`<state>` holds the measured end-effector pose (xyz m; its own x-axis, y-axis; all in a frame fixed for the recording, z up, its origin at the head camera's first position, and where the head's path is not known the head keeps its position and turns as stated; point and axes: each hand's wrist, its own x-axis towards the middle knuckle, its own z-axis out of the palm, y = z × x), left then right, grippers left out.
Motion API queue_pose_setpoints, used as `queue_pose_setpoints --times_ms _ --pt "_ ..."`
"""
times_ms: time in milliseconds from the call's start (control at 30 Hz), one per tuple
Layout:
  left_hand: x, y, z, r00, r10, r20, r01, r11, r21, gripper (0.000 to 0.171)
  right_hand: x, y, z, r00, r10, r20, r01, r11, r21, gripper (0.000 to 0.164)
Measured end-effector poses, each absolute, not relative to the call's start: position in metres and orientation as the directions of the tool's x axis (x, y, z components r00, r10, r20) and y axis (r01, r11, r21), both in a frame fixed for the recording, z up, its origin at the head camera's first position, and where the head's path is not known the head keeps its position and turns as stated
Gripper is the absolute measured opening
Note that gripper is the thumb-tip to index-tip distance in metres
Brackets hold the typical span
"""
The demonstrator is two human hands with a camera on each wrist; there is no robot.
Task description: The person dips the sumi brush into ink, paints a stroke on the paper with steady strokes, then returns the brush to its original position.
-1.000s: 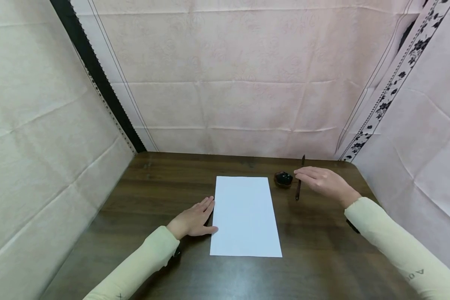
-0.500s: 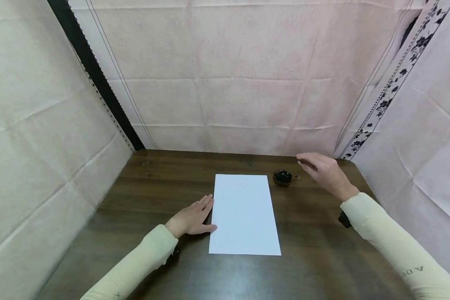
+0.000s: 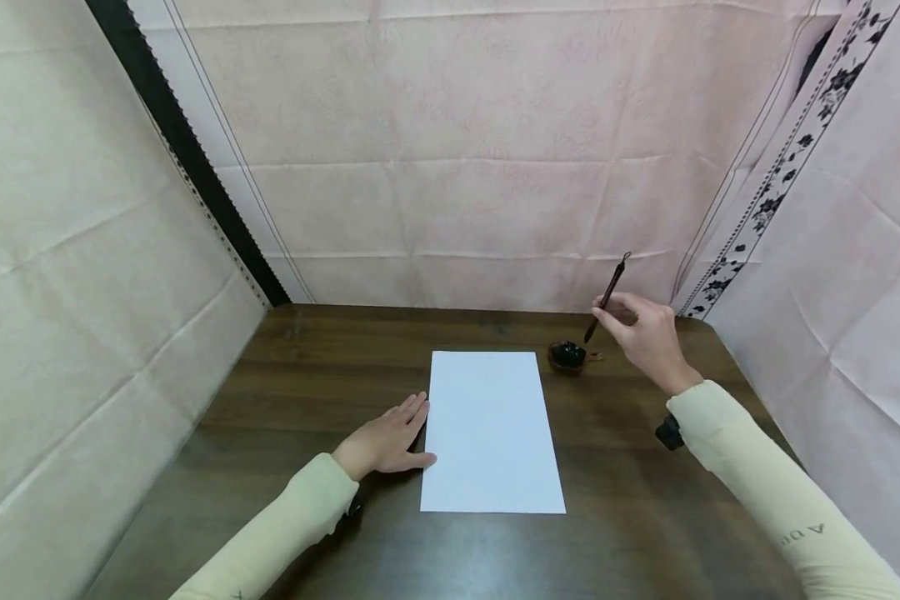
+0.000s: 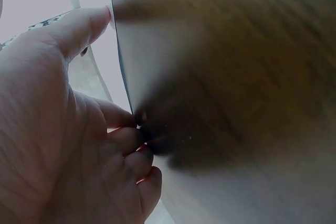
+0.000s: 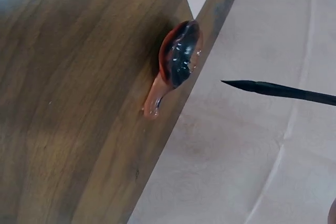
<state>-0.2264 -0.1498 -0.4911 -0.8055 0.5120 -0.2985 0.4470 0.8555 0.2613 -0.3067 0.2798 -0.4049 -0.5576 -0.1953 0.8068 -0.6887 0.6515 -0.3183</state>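
Note:
A blank white sheet of paper lies on the table. My left hand rests at its left edge, thumb and fingertips touching the sheet, as the left wrist view shows from below. At the back right, my right hand pinches a dark calligraphy brush, its pointed black tip down and its hanging loop up. Below and left of that tip stands a small reddish-brown, spoon-shaped ink dish, glossy black inside. In the right wrist view, brush tip and dish look apart.
The dark wooden table ends at a pale cloth backdrop just behind the dish. More cloth hangs along both sides, the right one close to my right arm. A black wrist device hangs under my right wrist.
My right hand has picked the brush up from beside the ink dish and turned it tip downward near the dish. The dish's handle has come into sight. My left hand and the paper stay put.

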Motion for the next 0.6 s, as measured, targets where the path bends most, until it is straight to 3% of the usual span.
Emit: queue_pose_setpoints --times_ms 600 --pt "-0.227 -0.149 -0.491 -0.805 0.508 -0.306 0.442 0.858 0.263 0.096 -0.33 0.265 -0.413 -0.598 -0.04 0.8 -0.661 0.589 -0.465 0.019"
